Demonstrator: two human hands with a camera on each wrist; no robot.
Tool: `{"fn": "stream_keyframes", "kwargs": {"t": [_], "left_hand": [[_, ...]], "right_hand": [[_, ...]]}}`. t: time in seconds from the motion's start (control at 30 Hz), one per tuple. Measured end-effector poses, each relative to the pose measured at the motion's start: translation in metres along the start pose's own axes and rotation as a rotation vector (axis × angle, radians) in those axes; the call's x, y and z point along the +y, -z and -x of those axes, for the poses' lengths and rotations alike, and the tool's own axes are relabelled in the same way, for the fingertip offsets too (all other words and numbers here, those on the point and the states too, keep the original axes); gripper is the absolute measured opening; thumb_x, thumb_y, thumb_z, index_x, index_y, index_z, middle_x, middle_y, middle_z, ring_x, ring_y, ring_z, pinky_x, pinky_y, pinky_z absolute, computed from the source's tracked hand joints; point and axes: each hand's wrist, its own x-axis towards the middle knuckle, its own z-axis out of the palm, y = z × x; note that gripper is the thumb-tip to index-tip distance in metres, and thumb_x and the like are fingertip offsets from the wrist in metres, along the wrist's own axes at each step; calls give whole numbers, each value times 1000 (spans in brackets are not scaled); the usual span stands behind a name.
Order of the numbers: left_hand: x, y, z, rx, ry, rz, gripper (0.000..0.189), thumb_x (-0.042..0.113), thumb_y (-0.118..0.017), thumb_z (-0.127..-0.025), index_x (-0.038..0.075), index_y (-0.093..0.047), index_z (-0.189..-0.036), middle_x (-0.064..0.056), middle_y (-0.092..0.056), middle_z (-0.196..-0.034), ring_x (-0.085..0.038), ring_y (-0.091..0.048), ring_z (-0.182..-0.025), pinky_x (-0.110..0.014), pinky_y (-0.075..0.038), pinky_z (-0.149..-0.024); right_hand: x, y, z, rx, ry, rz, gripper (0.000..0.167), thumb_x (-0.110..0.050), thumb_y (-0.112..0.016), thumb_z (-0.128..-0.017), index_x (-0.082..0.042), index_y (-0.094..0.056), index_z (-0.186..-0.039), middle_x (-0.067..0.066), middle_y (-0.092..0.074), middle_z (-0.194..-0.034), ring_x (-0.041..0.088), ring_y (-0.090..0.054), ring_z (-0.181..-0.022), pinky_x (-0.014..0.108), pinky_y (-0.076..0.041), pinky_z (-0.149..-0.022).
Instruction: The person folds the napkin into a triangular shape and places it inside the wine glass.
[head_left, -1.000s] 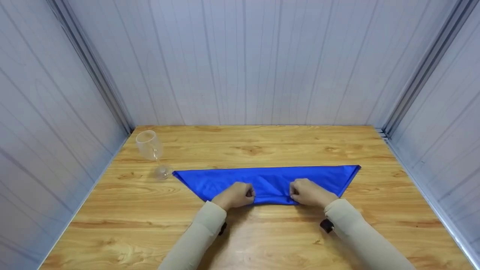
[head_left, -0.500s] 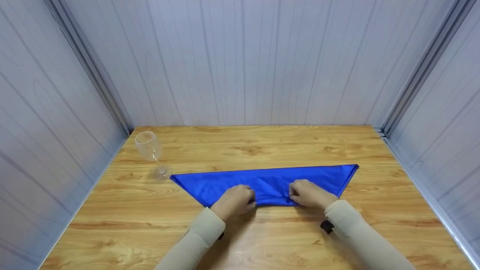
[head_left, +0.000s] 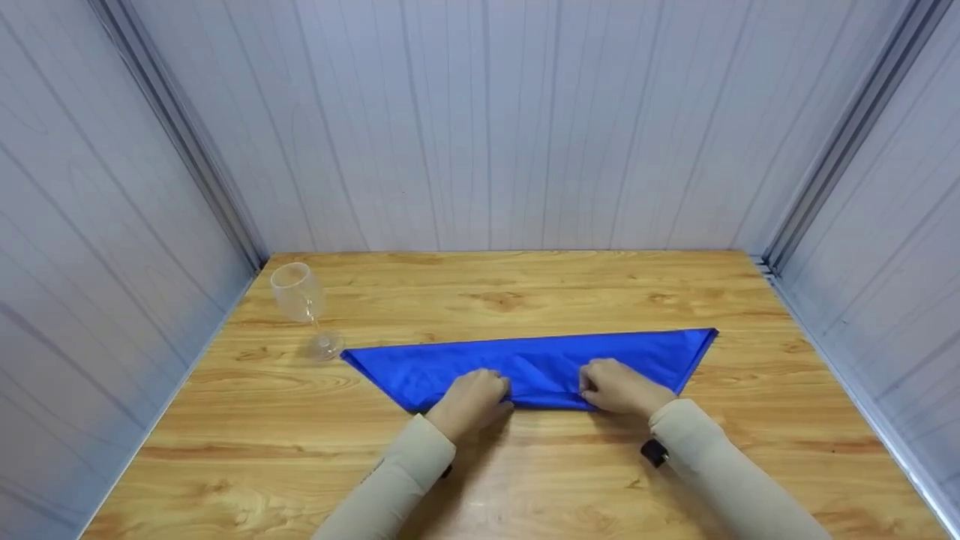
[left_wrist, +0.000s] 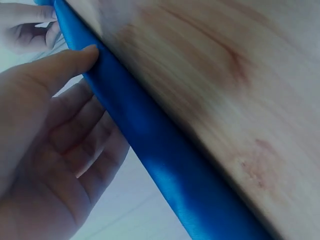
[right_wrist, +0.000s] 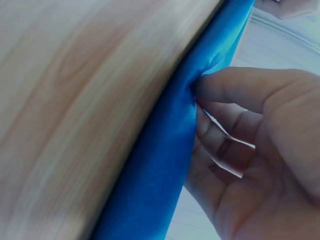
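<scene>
A blue cloth (head_left: 525,364) lies on the table in a long band, wide at the far edge, with slanted ends and a folded strip along its near edge. My left hand (head_left: 471,405) is at that near edge, left of the middle. In the left wrist view its thumb (left_wrist: 90,56) lies on the fold and the other fingers curl behind, pinching the cloth. My right hand (head_left: 619,386) pinches the same edge farther right. In the right wrist view its thumb (right_wrist: 225,86) presses a crease into the fabric, fingers curled behind.
A clear wine glass (head_left: 300,296) stands at the back left, its foot close to the cloth's left corner. The wood-grain table (head_left: 525,480) is enclosed by pale panel walls (head_left: 480,127) behind and at both sides.
My left hand has shifted slightly toward me and changed its hold on the edge. The cloth's left end has moved a little left and nearer. My right hand stays almost still.
</scene>
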Motion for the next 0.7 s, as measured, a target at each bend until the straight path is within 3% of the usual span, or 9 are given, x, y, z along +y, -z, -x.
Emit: {"fn": "stream_keyframes", "kwargs": {"t": [0.4,0.7], "left_hand": [[-13,1,-8,-71,78,228,13,11,-66,-97,5,-74,-89,-5,-71,-84,-21,-69,-81,-34,-56,-70],[-20,-1,-22,-157,158,266,16,15,-66,-98,4,-78,-99,-6,-75,-94,-22,-71,-89,-33,-57,-76]], "right_hand": [[2,2,-1,-16,-9,-26,11,2,-64,-89,-7,-64,-84,-1,-60,-82,15,-55,-77,34,-51,-69],[3,3,0,-20,24,5,10,-1,-63,-94,-8,-64,-87,-1,-60,-84,16,-57,-78,36,-51,-70]]}}
